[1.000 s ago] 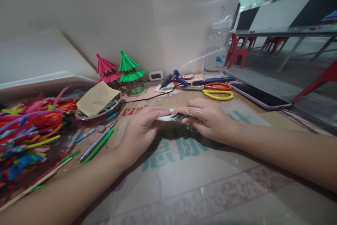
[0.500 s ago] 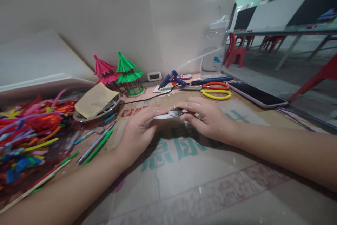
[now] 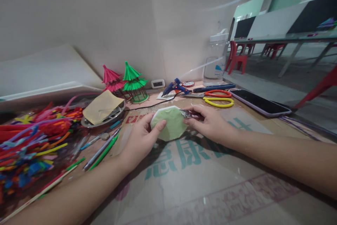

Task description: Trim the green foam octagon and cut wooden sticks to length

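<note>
Two bare hands at work above a printed cardboard sheet (image 3: 189,190). The left hand (image 3: 143,137) is clamped on a pale green disc (image 3: 171,126) with a white rim and straight-cut, many-sided edges; its thumb lies flat across the left part of the green face, while the fingers pass behind the disc, where their tips are hidden. The disc is tilted so that its green face is turned toward the viewer, and most of it extends to the right of the left thumb, in the space between the two hands. The right hand (image 3: 206,118) pinches a small dark object (image 3: 194,115) between thumb and forefinger; the object's pale-streaked end points left and meets the disc's upper right edge in this view, though actual contact cannot be told. The right thumb tip lies just beside the same edge, below the dark object. Beyond the hands, a blue glue gun (image 3: 175,87) stands near scissors (image 3: 218,98) with one orange and one yellow handle; a phone (image 3: 260,102) lies farther right. To the left, a metal dish (image 3: 116,117) bears yellowish paper (image 3: 102,107), with a green tower model (image 3: 134,81) behind it and many coloured craft stems (image 3: 31,140) heaped nearby.
</note>
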Demonstrator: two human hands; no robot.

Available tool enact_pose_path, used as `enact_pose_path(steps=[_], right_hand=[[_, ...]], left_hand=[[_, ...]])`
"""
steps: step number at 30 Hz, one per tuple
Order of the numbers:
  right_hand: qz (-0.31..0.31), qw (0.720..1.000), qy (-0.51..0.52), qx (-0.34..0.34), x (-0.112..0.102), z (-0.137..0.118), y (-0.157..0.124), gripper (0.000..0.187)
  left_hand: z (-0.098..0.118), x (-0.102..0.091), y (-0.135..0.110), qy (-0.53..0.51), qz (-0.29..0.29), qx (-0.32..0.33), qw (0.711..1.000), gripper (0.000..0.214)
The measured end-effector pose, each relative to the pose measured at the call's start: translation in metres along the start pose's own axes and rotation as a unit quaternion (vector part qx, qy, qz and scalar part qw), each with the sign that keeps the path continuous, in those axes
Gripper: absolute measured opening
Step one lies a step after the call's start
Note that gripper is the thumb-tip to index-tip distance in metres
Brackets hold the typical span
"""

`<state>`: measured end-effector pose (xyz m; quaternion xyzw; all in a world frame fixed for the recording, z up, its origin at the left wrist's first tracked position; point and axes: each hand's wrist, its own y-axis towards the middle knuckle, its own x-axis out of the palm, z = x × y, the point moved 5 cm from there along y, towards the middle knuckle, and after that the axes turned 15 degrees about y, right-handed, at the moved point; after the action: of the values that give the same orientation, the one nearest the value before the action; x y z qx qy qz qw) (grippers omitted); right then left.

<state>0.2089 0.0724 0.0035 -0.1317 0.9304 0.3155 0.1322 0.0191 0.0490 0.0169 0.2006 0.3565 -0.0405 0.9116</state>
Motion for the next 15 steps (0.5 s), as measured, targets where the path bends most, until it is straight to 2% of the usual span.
enact_pose_path(steps=[5, 9, 11, 13, 15], right_hand=[[-0.005, 1.0, -0.012, -0.002, 0.001, 0.003, -0.001, 0.007], [-0.027, 0.995, -0.07, -0.072, 0.001, -0.01, -0.005, 0.015], [-0.046, 0.988, -0.097, -0.107, 0.003, -0.017, -0.007, 0.018], [-0.064, 0.983, -0.113, -0.132, 0.005, -0.021, -0.009, 0.019], [-0.078, 0.979, -0.116, -0.146, 0.007, -0.023, -0.011, 0.02]], left_hand=[[0.002, 0.0, 0.0, 0.017, 0.011, 0.018, 1.0, 0.025], [0.004, -0.003, -0.005, 0.03, 0.076, 0.057, 0.995, 0.037], [0.008, -0.006, -0.009, 0.052, 0.103, 0.083, 0.99, 0.027], [0.012, -0.009, -0.013, 0.07, 0.11, 0.106, 0.986, 0.011], [0.014, -0.011, -0.016, 0.063, 0.101, 0.118, 0.986, 0.021]])
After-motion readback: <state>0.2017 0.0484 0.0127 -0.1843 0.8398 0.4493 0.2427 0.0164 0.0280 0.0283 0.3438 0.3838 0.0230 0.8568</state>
